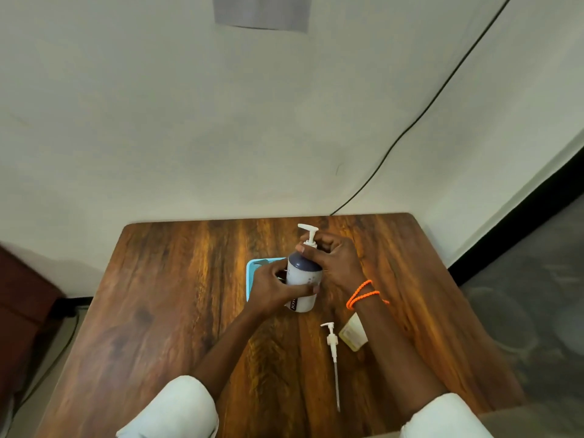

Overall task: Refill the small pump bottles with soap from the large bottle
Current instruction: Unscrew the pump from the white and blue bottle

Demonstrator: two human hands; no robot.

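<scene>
White sleeves [177, 409] at bottom edge, both forearms reaching onto wooden table [177, 279]. Loose pump head [332, 349] with long dip tube lay flat just right of centre, touching nothing; beside it, a small yellowish bottle [352, 336] partly hidden under right wrist, cap state not readable. Orange cord bracelet [361, 295] on that wrist. Further out, large pump bottle [304, 279], white body with dark shoulder, stood upright near table centre, just beside a blue tray [252, 273]. Left hand [278, 287] wrapped round bottle body, thumb across front, steadying. Right hand [331, 257] curled round collar under white pump nozzle [309, 232], fingers closed on it. Likely step: unscrewing pump from large bottle to open it for pouring. Next probably calls for firm twist at collar, counter-hold on body, then lifting pump straight up so tube clears neck without dripping.
</scene>
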